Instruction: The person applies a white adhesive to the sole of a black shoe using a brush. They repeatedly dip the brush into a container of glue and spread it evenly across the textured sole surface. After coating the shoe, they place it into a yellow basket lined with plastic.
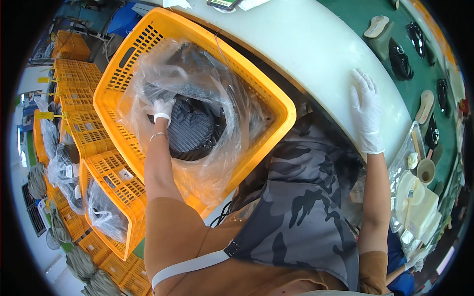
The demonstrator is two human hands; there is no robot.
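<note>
My left hand (162, 108), in a white glove, reaches down into a yellow plastic crate (197, 29) at the left. Its fingers are curled at the edge of dark pieces with a fine light pattern (190, 126), which look like a stack of sheets or shoe parts. What the fingertips pinch is hidden. A loose clear plastic bag (217, 89) lines the crate and lies open around these pieces. My right hand (367, 111), also white-gloved, rests flat on the white tabletop (306, 54), fingers stretched out and holding nothing.
Beyond the table runs a green surface with black shoes (400, 59) and pale soles (424, 106). A beige cup (425, 171) and white tubs (422, 212) stand at the right. More yellow crates (91, 133) are stacked at the left. Another person's gloved hand (414, 260) shows lower right.
</note>
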